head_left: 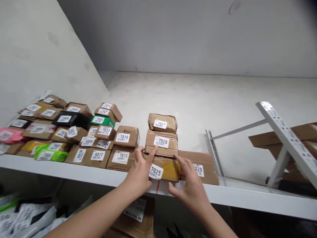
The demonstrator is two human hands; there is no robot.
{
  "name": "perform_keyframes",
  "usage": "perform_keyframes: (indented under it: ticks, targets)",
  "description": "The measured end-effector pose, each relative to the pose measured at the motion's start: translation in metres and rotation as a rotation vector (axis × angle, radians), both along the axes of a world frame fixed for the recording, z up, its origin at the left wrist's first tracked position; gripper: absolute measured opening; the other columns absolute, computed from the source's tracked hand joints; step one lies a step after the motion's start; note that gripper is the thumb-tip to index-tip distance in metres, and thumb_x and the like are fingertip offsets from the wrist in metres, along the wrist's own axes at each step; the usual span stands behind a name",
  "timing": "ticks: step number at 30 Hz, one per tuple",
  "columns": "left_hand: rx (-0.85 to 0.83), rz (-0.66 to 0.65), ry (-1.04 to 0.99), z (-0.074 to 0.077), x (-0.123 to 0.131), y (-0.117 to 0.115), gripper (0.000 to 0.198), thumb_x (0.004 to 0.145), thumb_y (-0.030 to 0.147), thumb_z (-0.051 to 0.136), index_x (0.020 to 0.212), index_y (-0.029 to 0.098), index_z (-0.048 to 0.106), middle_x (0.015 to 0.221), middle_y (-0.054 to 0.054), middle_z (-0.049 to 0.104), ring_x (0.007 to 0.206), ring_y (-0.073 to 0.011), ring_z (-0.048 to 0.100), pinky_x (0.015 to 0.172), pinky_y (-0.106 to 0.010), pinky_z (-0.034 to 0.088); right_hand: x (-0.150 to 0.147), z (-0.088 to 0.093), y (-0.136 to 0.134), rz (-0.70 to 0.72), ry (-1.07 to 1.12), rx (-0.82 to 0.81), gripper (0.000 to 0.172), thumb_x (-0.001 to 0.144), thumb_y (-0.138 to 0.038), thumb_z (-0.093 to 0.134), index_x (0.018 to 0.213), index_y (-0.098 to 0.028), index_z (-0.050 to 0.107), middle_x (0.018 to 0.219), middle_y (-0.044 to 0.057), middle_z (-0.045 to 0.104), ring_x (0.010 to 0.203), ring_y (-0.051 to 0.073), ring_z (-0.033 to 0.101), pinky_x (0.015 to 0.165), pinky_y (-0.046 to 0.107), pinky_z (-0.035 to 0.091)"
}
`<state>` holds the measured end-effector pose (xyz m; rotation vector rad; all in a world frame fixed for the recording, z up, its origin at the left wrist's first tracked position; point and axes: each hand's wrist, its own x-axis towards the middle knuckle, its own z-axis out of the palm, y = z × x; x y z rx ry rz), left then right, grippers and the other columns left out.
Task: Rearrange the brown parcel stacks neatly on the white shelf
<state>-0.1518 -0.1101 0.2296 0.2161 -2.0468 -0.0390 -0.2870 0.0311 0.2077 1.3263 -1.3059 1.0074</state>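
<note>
A stack of three cardboard boxes stands on the upper shelf in front of me. The box labelled 7027 [162,118] lies on top, the box labelled 7026 [151,140] in the middle, and the box labelled 7025 [170,168], with yellow tape, at the bottom. At its left side is my left hand [140,170], fingers apart, the index finger stretched up against the 7026 box and the thumb low. My right hand [190,180] is at the right end of the 7025 box, its fingertips near the top corner, thumb spread below. Neither hand is closed round a box.
Left of the stack are boxes labelled 7016 [135,135] and 7013 [111,162], then several other parcels, including a green bag [59,156]. A cardboard box [208,162] sits to the right. A metal upright [282,132] rises beside the white shelf edge [94,177].
</note>
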Motion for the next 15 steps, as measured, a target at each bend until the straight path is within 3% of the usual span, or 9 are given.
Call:
perform_keyframes:
  ticks: [2,4,6,10,15]
  targets:
    - [0.031,0.013,-0.024,0.003,0.001,0.001,0.111,0.058,-0.005,0.058,0.150,0.042,0.017,0.133,-0.012,0.016,0.123,-0.0370,0.044,0.103,-0.049,0.044,0.003,0.004,-0.001,-0.041,-0.057,0.072,0.096,0.068,-0.015,0.068,0.149,-0.036,0.019,0.132,0.009,0.047,0.121,0.029,0.052,0.095,0.046,0.053]
    - [0.048,-0.037,-0.018,0.005,0.000,-0.001,0.108,0.060,-0.004,0.059,0.149,0.043,0.020,0.128,-0.010,0.019,0.122,-0.0349,0.043,0.103,-0.049,0.043,0.007,0.008,-0.003,-0.118,-0.098,0.137,0.103,0.067,-0.009,0.068,0.150,-0.040,0.015,0.131,0.009,0.047,0.117,0.031,0.055,0.092,0.049,0.053]
    - [0.020,-0.111,0.007,0.005,-0.001,-0.006,0.108,0.058,-0.001,0.063,0.149,0.042,0.023,0.121,-0.008,0.021,0.124,-0.0347,0.038,0.106,-0.049,0.041,0.009,0.009,-0.006,-0.168,-0.122,0.162,0.101,0.067,-0.002,0.063,0.149,-0.044,0.021,0.127,0.009,0.046,0.114,0.032,0.057,0.090,0.048,0.054]
    - [-0.090,-0.253,0.044,0.004,-0.002,-0.022,0.113,0.052,0.003,0.070,0.149,0.040,0.026,0.110,-0.006,0.023,0.120,-0.0314,0.031,0.111,-0.048,0.036,0.005,0.003,-0.009,-0.188,-0.095,0.106,0.093,0.070,-0.001,0.061,0.146,-0.046,0.029,0.132,0.010,0.043,0.127,0.036,0.050,0.094,0.048,0.053]
    - [-0.211,-0.320,0.053,0.013,0.002,-0.029,0.115,0.046,0.008,0.078,0.148,0.035,0.031,0.107,-0.005,0.023,0.113,-0.0298,0.028,0.110,-0.050,0.036,-0.002,0.002,-0.007,-0.252,0.083,0.003,0.085,0.074,-0.007,0.059,0.145,-0.045,0.032,0.137,0.014,0.044,0.120,0.038,0.057,0.085,0.049,0.057]
